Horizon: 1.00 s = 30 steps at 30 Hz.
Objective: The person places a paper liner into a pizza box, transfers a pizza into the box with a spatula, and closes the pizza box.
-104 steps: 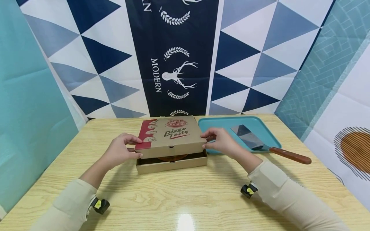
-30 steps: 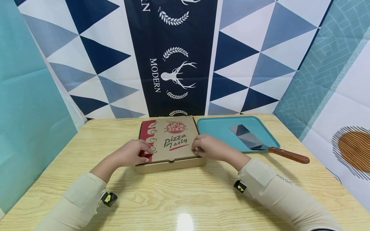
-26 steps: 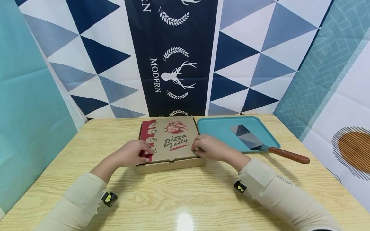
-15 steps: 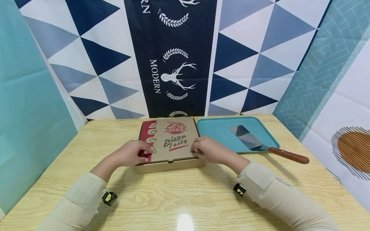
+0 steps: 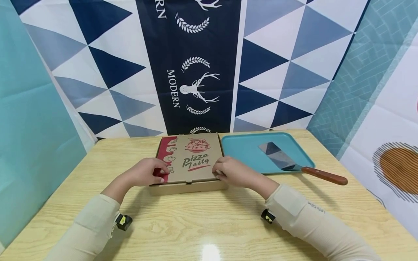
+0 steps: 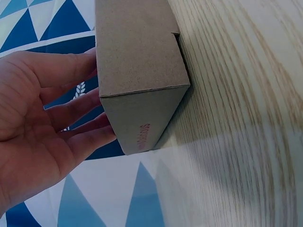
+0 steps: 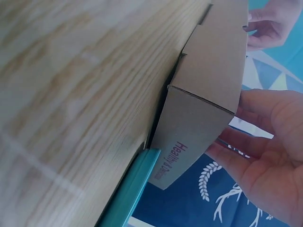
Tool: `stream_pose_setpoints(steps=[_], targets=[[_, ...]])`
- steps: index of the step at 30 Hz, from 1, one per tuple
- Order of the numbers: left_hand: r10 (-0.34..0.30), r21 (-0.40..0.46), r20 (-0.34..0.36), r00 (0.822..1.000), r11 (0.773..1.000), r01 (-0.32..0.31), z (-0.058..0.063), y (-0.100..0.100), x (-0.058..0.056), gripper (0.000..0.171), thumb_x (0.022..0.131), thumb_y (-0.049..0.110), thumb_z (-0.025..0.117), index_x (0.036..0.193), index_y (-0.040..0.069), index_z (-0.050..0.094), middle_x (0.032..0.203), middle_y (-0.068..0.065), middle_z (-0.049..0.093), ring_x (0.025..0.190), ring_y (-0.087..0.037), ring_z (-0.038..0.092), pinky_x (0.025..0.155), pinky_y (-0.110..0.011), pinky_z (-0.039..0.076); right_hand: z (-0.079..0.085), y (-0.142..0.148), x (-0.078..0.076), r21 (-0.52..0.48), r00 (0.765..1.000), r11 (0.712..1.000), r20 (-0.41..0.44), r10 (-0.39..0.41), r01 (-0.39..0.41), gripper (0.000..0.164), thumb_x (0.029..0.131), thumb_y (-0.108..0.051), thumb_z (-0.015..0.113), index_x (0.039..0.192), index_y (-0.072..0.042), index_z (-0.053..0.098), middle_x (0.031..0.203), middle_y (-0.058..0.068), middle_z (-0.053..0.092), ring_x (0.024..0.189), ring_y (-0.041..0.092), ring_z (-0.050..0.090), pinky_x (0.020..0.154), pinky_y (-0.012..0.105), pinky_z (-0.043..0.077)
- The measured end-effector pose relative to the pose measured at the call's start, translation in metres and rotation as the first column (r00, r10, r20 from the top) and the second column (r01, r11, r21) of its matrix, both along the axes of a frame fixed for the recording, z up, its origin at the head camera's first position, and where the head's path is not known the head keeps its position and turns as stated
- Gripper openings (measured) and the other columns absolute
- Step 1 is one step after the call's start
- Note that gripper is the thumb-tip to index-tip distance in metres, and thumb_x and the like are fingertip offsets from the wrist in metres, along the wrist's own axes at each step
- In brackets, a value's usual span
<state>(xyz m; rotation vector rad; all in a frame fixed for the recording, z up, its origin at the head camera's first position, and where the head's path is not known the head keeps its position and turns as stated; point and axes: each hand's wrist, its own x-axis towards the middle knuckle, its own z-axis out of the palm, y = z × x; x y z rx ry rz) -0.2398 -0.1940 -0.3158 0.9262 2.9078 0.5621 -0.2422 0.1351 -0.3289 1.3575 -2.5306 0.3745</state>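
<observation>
A brown cardboard pizza box (image 5: pixel 197 174) with a red printed strip lies on the wooden table, its lid down over the base. My left hand (image 5: pixel 148 172) rests at the lid's front left corner, fingertips on the red strip. At the front right corner my right hand (image 5: pixel 233 172) touches the lid with bent fingers. In the left wrist view, the left fingers (image 6: pixel 78 111) reach over the box's (image 6: pixel 137 52) top face. The right wrist view has the right fingers (image 7: pixel 246 142) against the top of the box (image 7: pixel 203 85). The inside of the box is hidden.
Right of the box lies a turquoise tray (image 5: pixel 241 145), its edge close against the box's side. A spatula (image 5: pixel 281 156) with a wooden handle lies across the tray, handle jutting over its front right corner. Patterned cloths (image 5: pixel 196 47) hang behind the table.
Earlier both hands held the lid raised above the base; the lid is now down and the hands lie on its front corners. In the last half second the box front has edged slightly left.
</observation>
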Motion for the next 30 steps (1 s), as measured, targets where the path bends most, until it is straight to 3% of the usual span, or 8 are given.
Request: stream_pose_setpoints(steps=[11, 22, 25, 30], targets=[[0.004, 0.019, 0.012, 1.0, 1.0, -0.004, 0.001, -0.002, 0.0, 0.019, 0.081, 0.008, 0.079, 0.099, 0.009, 0.074, 0.11, -0.009, 0.065, 0.094, -0.024, 0.055, 0.082, -0.04, 0.051, -0.001, -0.001, -0.002, 0.022, 1.0, 1.0, -0.001, -0.003, 0.003, 0.011, 0.086, 0.001, 0.069, 0.093, -0.007, 0.072, 0.094, 0.003, 0.068, 0.092, 0.021, 0.063, 0.086, 0.035, 0.053], [-0.016, -0.004, -0.002, 1.0, 1.0, 0.016, 0.001, 0.004, 0.009, 0.022, 0.085, 0.005, 0.074, 0.108, 0.004, 0.072, 0.12, -0.016, 0.063, 0.111, -0.034, 0.057, 0.096, -0.051, 0.049, 0.002, 0.011, 0.004, 0.011, 0.997, 0.999, 0.068, 0.046, -0.047, 0.011, 0.086, 0.0, 0.07, 0.098, -0.001, 0.071, 0.098, 0.008, 0.066, 0.09, 0.023, 0.062, 0.08, 0.034, 0.054], [-0.011, -0.038, -0.005, 1.0, 0.999, 0.011, 0.002, 0.005, 0.014, 0.026, 0.087, 0.008, 0.073, 0.111, 0.001, 0.071, 0.119, -0.016, 0.063, 0.111, -0.034, 0.058, 0.095, -0.049, 0.05, 0.006, 0.017, 0.007, 0.022, 0.992, 1.0, 0.124, 0.012, -0.015, 0.012, 0.089, -0.005, 0.069, 0.1, -0.001, 0.071, 0.101, 0.01, 0.066, 0.093, 0.024, 0.061, 0.083, 0.036, 0.054], [-0.008, -0.067, -0.02, 1.0, 0.998, 0.007, 0.009, 0.007, 0.022, 0.025, 0.086, 0.011, 0.074, 0.109, 0.002, 0.072, 0.113, -0.012, 0.065, 0.102, -0.028, 0.059, 0.089, -0.044, 0.054, 0.016, 0.029, 0.016, 0.047, 0.975, 0.993, 0.187, -0.116, 0.109, 0.028, 0.092, -0.014, 0.069, 0.116, 0.0, 0.067, 0.129, 0.023, 0.056, 0.119, 0.038, 0.054, 0.099, 0.048, 0.048]])
